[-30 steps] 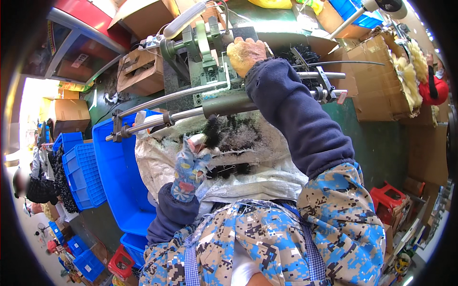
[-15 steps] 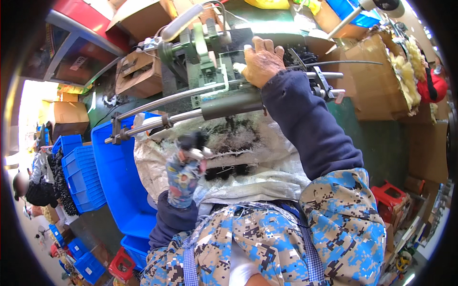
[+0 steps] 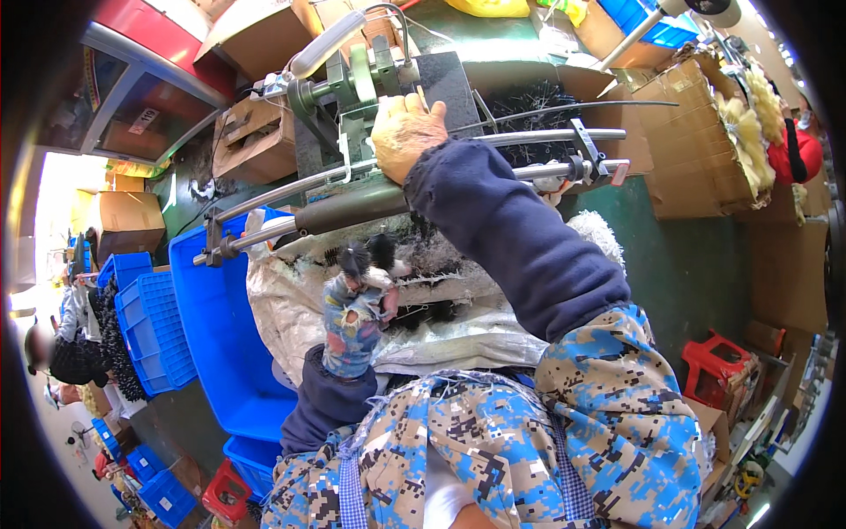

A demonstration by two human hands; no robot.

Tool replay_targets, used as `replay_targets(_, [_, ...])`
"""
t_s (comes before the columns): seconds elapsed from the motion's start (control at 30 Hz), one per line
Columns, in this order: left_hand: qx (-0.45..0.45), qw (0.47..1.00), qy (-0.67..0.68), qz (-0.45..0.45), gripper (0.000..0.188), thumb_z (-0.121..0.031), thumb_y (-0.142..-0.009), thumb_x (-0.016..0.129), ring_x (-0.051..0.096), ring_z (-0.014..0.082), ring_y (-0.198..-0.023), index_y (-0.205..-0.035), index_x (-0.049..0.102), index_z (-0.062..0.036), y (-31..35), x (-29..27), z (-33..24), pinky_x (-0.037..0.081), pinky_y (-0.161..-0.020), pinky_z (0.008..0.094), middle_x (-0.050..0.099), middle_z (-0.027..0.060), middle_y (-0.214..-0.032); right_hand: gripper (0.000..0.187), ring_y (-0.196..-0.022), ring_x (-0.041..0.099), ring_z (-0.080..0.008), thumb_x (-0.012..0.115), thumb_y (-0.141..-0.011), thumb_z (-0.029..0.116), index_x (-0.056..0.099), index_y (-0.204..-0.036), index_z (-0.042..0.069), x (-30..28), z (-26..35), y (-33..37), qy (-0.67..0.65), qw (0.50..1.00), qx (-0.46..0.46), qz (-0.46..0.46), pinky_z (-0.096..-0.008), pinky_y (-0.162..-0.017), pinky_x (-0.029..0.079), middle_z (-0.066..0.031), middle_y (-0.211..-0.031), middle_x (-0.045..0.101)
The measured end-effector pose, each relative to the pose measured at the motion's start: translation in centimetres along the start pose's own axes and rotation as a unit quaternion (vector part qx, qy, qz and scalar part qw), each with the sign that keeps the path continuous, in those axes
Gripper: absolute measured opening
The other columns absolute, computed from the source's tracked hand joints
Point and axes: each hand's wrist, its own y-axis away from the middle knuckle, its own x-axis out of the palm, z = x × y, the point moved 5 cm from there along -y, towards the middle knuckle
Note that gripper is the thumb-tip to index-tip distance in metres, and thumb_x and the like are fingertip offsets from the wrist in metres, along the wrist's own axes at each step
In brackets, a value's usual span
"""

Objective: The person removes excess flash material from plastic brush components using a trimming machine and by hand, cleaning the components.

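Camouflage-patterned sleeves frame a worker at a brush-making machine. Nearest, the left hand [image 3: 354, 304] — in a worn patterned glove — has its fingers closed around 2 small black bristle tufts [image 3: 368, 256], held upright over a white woven sack [image 3: 458, 339] strewn with more black bristles. Beyond, the bare right hand [image 3: 407, 132] lies on the machine's metal rails [image 3: 493, 141] beside the green spindle head [image 3: 352, 84], fingers curled — whether gripping, cannot be told. The step looks like feeding: the tufts would next need lifting to the spindle, aligned. Blue crates [image 3: 207, 335] stand left.
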Motion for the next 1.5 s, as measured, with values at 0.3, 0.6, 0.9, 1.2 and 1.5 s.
replay_targets(0.3, [0.025,0.998,-0.008,0.048,0.050,-0.035,-0.068,0.071,0.050,0.0132,-0.057,-0.098,0.054,0.0015,0.1,-1.8,-0.2,0.038,-0.046,0.0228,0.057,0.0202,-0.089,0.024,-0.098,0.043,-0.0264,0.047,-0.078,0.014,0.057,-0.098,0.004,-2.1,-5.6,1.0,0.076,0.995,0.010,0.060,-0.0433,-0.076,0.033,-0.0146,-0.100,0.049])
replay_targets(0.6, [-0.005,0.998,0.019,0.068,0.064,-0.037,-0.063,0.072,0.050,0.0163,-0.057,-0.101,0.051,0.0093,-1.3,0.4,0.4,0.037,-0.046,0.0232,0.055,0.0191,-0.081,0.023,-0.110,0.040,-0.0308,0.049,-0.077,0.012,0.060,-0.096,0.011,-1.8,-9.8,-2.0,0.067,0.989,0.036,0.126,-0.0525,-0.091,0.028,-0.0120,-0.107,0.052])
replay_targets(0.9, [0.062,0.988,0.058,0.129,0.080,-0.039,-0.060,0.070,0.051,0.0232,-0.069,-0.112,0.039,0.0127,-1.3,0.2,0.4,0.040,-0.055,0.0299,0.053,0.0174,-0.080,0.019,-0.069,0.061,-0.0258,0.060,-0.078,0.019,0.063,-0.087,0.002,-7.4,-8.8,3.9,-0.375,0.913,-0.142,-0.078,-0.0323,-0.063,0.048,-0.0154,-0.079,0.062])
replay_targets(1.2, [-0.021,0.998,0.061,0.009,0.020,-0.011,-0.081,0.053,0.058,0.0207,-0.070,-0.095,0.056,0.0038,-0.8,2.8,1.4,0.048,-0.060,0.0290,0.059,0.0160,-0.086,0.010,-0.060,0.054,-0.0063,0.051,-0.086,0.007,0.058,-0.089,0.001,-4.7,1.0,11.1,-0.800,0.581,0.079,0.125,-0.0193,-0.054,0.044,-0.0039,-0.074,0.061])
replay_targets(1.5, [-0.067,0.993,-0.092,-0.016,0.020,-0.007,-0.086,0.048,0.049,0.0111,-0.049,-0.104,0.050,0.0020,-0.2,2.8,1.1,0.038,-0.044,0.0200,0.060,0.0137,-0.074,0.017,-0.088,0.053,-0.0327,0.048,-0.075,0.009,0.057,-0.088,0.004,-3.1,-4.7,-1.1,-0.043,0.999,-0.011,-0.010,-0.0428,-0.072,0.042,-0.0163,-0.097,0.053])
